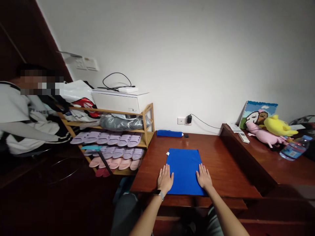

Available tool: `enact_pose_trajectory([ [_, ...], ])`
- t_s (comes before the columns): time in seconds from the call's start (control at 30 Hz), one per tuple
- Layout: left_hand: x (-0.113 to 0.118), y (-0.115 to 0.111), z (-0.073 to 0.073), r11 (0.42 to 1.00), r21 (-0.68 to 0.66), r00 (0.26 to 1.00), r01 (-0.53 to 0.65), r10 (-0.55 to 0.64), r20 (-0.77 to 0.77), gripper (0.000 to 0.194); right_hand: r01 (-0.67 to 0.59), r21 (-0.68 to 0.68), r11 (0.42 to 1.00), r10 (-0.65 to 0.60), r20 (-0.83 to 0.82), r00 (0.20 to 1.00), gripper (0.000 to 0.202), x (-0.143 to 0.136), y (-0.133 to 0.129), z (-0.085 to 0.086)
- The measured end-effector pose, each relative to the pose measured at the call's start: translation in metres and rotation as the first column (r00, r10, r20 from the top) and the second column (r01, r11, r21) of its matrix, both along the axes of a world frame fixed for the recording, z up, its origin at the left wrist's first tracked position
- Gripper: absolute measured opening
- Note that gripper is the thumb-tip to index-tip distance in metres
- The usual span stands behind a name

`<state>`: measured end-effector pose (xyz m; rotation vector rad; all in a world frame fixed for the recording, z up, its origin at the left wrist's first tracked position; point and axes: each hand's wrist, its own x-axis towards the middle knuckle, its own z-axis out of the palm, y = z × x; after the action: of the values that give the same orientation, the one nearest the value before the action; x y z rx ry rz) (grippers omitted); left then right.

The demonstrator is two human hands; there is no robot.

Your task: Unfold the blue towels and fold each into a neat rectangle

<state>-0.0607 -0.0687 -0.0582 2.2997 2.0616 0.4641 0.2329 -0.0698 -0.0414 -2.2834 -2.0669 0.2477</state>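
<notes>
A blue cloth [185, 170] lies flat on the brown wooden table [221, 164], its near edge at the table's front edge and a small white tag at its upper left. My left hand [165, 178] rests flat with fingers spread over the cloth's left edge and wears a watch at the wrist. On the right edge of the cloth lies my right hand [204, 176], palm down, fingers apart. Neither hand grips anything. Against the wall at the back of the table is a rolled or folded blue cloth [169, 133].
Left of the table stands a wooden rack [148, 126] with slippers, bags and a white box [120, 101]. A seated person [27, 114] is at far left. The raised right surface holds plush toys [264, 134], a remote and a bottle [292, 150]. A charger [189, 119] is plugged in.
</notes>
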Motion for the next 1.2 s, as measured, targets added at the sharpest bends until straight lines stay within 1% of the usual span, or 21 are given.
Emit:
enact_pose_trajectory([
  [0.07,-0.002,0.002,0.000,1.000,0.023,1.000,0.014,-0.013,-0.017,0.065,-0.016,-0.015,1.000,0.017,0.026,1.000,0.072,-0.006,0.003,0.008],
  [0.17,0.003,0.014,0.006,0.997,0.059,0.998,0.055,-0.054,-0.028,0.062,-0.068,0.024,0.997,0.067,0.031,0.997,0.070,-0.025,0.013,0.023],
  [0.27,0.019,0.033,0.015,0.981,0.062,0.983,0.182,-0.182,-0.015,0.060,-0.134,0.091,0.987,0.138,-0.046,0.989,0.068,-0.056,0.027,0.031],
  [0.33,0.031,0.044,0.016,0.955,0.037,0.955,0.295,-0.295,-0.008,0.059,-0.193,0.100,0.976,0.202,-0.089,0.975,0.068,-0.076,0.035,0.030],
  [0.4,0.040,0.053,0.012,0.934,0.000,0.934,0.358,-0.358,-0.008,0.059,-0.236,0.088,0.968,0.244,-0.102,0.964,0.067,-0.091,0.042,0.023],
  [0.43,0.043,0.057,0.009,0.933,-0.016,0.933,0.359,-0.359,-0.010,0.060,-0.241,0.084,0.967,0.248,-0.101,0.963,0.067,-0.096,0.044,0.019],
  [0.5,0.047,0.061,0.003,0.948,-0.027,0.948,0.316,-0.316,-0.015,0.062,-0.225,0.088,0.970,0.233,-0.096,0.968,0.067,-0.100,0.046,0.013],
  [0.6,0.046,0.064,0.001,0.968,-0.020,0.969,0.248,-0.249,-0.011,0.064,-0.176,0.089,0.980,0.185,-0.097,0.978,0.069,-0.094,0.046,0.012],
  [0.67,0.039,0.067,0.002,0.974,-0.028,0.975,0.224,-0.224,-0.008,0.065,-0.132,0.062,0.989,0.137,-0.094,0.986,0.072,-0.083,0.046,0.014],
  [0.83,0.003,0.078,0.006,0.988,-0.029,0.989,0.150,-0.150,-0.006,0.064,0.002,0.010,1.000,-0.001,-0.079,0.997,0.074,-0.036,0.042,0.014],
  [0.93,-0.014,0.082,0.005,0.991,-0.014,0.991,0.134,-0.134,-0.001,0.064,0.029,0.018,0.999,-0.027,-0.087,0.996,0.071,-0.017,0.040,0.009],
  [1.1,-0.020,0.080,0.002,0.990,0.005,0.990,0.139,-0.139,-0.026,0.063,0.032,0.023,0.999,-0.031,-0.080,0.996,0.071,-0.013,0.038,0.005],
  [1.2,-0.017,0.078,0.005,0.982,0.051,0.982,0.184,-0.183,-0.037,0.062,-0.005,0.053,0.999,0.008,-0.045,0.999,0.073,-0.020,0.040,0.008],
])
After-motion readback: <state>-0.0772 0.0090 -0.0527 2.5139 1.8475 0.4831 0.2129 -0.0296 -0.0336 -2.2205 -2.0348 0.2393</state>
